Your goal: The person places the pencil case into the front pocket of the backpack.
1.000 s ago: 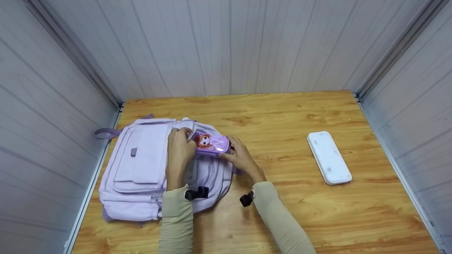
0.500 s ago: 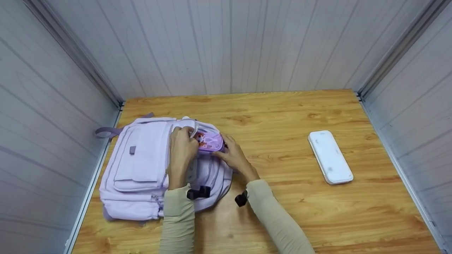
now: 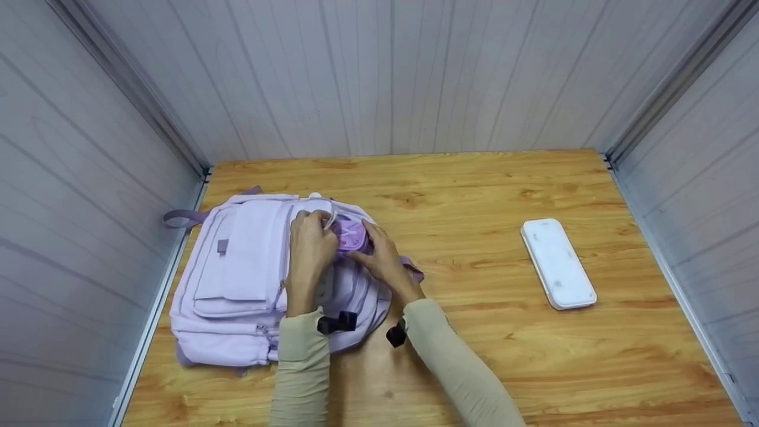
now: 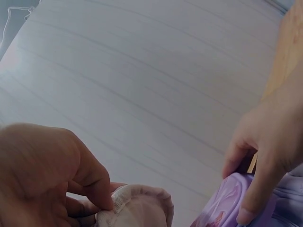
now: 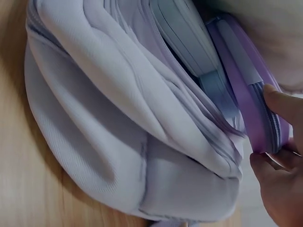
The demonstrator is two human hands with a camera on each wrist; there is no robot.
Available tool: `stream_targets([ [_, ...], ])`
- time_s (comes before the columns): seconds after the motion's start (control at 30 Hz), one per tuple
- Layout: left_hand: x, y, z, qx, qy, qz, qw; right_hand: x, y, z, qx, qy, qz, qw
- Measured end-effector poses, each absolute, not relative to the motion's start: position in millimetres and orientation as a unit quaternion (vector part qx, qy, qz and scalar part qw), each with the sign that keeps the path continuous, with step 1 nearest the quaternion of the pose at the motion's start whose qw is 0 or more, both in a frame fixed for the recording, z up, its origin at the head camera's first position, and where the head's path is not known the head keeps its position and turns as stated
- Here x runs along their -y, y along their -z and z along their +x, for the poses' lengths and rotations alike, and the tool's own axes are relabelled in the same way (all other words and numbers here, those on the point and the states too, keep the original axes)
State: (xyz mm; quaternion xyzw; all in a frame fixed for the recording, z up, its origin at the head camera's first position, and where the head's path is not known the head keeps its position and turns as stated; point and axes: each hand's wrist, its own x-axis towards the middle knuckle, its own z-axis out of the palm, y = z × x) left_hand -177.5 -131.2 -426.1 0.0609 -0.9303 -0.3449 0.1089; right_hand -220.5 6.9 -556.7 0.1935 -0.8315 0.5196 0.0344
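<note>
Holding the mouth of the lilac backpack (image 3: 249, 279) apart, my left hand (image 3: 309, 249) pinches a fold of the bag's edge between thumb and fingers; the left wrist view shows that puckered fabric (image 4: 137, 208) caught tight, which I judge keeps the opening wide enough for something to pass. My right hand (image 3: 379, 258) grasps the purple pencil case (image 3: 351, 236), fingers curled over its outer end, and the case sits partly inside the bag's opening, at about 1 o'clock from the backpack's middle, with only its near end showing in the head view. From the right wrist view the case (image 5: 251, 104) stands on edge, zipper side toward my fingertips (image 5: 284, 106), slotted between the padded layers of the bag; held narrow like that, it fits the gap instead of snagging on the lip, as I read it. The backpack lies flat on the wooden table (image 3: 474, 356), toward 9 o'clock of the tabletop and close against the left wall panel, front pockets facing up, so it stays put under a one-handed hold. Both sleeves cross the table from 6 o'clock. A white rectangular case (image 3: 557, 264) lies flat at 3 o'clock, well apart from the bag and from both hands, untouched.
</note>
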Motion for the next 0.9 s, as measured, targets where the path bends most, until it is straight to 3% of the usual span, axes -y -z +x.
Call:
stream_targets([
  [0.5,130.8,426.4,-178.2,0.930,0.343,0.048,0.127,12.0,554.2,-212.9,0.852,-0.497,0.136,0.090],
  [0.9,130.3,427.2,-178.8,0.928,0.348,0.052,0.124,21.8,551.5,-209.6,0.843,-0.517,0.131,0.071],
])
